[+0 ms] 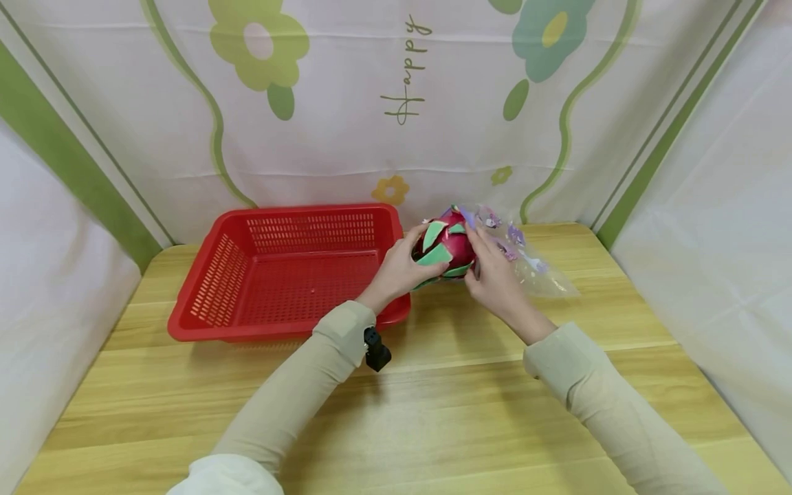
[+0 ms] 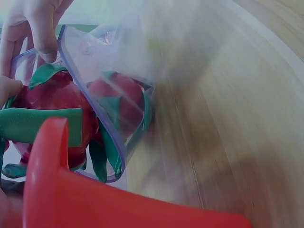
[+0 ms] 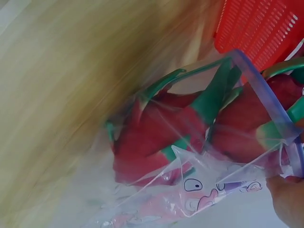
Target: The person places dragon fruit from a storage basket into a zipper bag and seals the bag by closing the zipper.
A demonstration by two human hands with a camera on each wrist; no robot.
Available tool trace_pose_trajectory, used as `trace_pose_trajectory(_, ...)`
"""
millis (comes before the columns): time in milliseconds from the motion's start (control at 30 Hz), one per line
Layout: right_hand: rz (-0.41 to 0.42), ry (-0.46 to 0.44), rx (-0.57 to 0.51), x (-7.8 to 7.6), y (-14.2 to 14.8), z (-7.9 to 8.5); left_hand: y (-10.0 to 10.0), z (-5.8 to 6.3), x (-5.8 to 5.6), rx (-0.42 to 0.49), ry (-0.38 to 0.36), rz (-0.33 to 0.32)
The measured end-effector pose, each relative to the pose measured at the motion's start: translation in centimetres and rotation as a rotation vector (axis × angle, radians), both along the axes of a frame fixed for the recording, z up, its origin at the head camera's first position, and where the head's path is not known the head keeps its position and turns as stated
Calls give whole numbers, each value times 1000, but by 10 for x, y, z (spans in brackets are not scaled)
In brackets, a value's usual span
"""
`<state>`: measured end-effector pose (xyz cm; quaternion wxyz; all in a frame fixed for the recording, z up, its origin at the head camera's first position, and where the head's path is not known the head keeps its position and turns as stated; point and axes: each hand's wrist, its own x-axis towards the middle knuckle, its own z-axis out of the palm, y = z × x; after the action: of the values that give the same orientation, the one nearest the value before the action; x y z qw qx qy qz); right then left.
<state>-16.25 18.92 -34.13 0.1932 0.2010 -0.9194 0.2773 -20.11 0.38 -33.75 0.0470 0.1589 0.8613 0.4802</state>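
Observation:
My left hand grips a dragon fruit, deep red with green leaf-like scales, just right of the red basket. A clear zip bag with purple cartoon prints has its mouth around part of this fruit. My right hand holds the bag by its purple-edged opening, thumb at the rim. Deeper in the bag lies a second dragon fruit, seen through the plastic in both wrist views. Much of the left hand is hidden in the left wrist view.
The red slotted basket stands on the wooden table, left of my hands; its rim crosses the left wrist view. Behind hangs a flowered white curtain, with white cloth at both sides. A small black device sits at my left cuff.

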Motion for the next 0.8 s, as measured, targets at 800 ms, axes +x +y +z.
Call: trace_pose_trajectory(800, -21, -353, 59, -25, 44, -2, -1, -6, -8, 70, -152, 77)
